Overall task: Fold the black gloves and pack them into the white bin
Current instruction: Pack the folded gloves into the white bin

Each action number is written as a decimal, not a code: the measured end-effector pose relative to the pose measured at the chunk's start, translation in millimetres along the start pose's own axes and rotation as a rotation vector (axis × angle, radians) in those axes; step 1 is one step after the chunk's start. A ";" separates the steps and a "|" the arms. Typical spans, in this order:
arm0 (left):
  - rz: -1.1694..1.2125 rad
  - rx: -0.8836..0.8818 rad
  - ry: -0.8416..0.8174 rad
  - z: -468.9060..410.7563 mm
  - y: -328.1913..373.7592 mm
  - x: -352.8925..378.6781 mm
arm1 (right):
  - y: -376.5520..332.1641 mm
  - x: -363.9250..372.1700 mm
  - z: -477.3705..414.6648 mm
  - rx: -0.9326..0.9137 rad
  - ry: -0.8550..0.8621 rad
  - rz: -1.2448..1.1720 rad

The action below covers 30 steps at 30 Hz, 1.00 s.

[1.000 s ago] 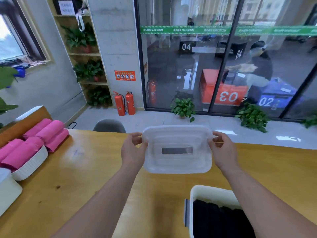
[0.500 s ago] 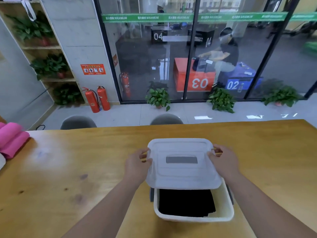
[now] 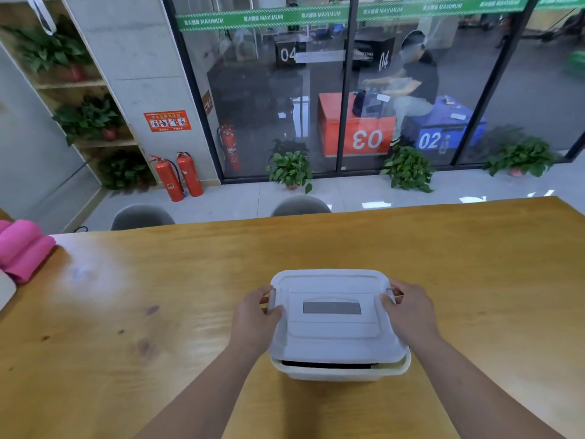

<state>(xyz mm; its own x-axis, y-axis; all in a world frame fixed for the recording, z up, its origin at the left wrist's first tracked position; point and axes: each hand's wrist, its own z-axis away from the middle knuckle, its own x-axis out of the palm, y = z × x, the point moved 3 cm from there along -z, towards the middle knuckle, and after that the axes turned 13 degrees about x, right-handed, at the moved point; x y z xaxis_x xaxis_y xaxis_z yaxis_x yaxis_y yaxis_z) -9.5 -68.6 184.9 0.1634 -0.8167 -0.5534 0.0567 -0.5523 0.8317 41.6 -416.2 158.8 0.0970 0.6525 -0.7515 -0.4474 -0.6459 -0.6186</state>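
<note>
We grip the lid by its two sides, left hand and right hand with fingers curled round its edges, over the white bin toward the counter's near edge, black gloves visible inside through the near gap.

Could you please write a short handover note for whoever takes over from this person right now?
Left hand grips the lid at its left edge; right hand grips its right edge.
The lid is over the white bin on the table, with a gap along the near side.
The black gloves show inside through that gap.
Done: gloves packed. Left: press the lid shut.
</note>
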 end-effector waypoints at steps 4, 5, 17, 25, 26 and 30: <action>-0.060 0.019 -0.001 9.0 -1.8 3.9 | 2.8 1.6 15.0 0.002 0.001 -0.018; -0.069 0.017 -0.003 11.5 -2.9 5.5 | 3.9 1.7 18.6 -0.001 0.002 -0.015; -0.165 0.028 -0.010 26.0 -2.7 24.2 | 16.5 -1.5 40.0 -0.103 0.057 0.140; 0.007 -0.149 0.044 34.4 -23.8 25.3 | 32.6 8.7 40.9 -0.092 0.104 0.085; 0.032 -0.192 0.042 36.0 -26.4 25.1 | 34.2 9.6 41.8 -0.080 0.091 0.055; -0.010 -0.178 0.039 38.9 -31.9 26.3 | 37.2 9.8 43.0 -0.046 0.041 -0.020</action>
<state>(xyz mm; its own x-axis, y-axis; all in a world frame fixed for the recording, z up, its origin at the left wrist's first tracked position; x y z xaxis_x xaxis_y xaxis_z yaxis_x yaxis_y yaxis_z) -45.3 -79.0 142.1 0.1999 -0.8024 -0.5623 0.2315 -0.5189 0.8229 -12.3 -416.8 138.3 0.1422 0.6490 -0.7473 -0.4040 -0.6512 -0.6424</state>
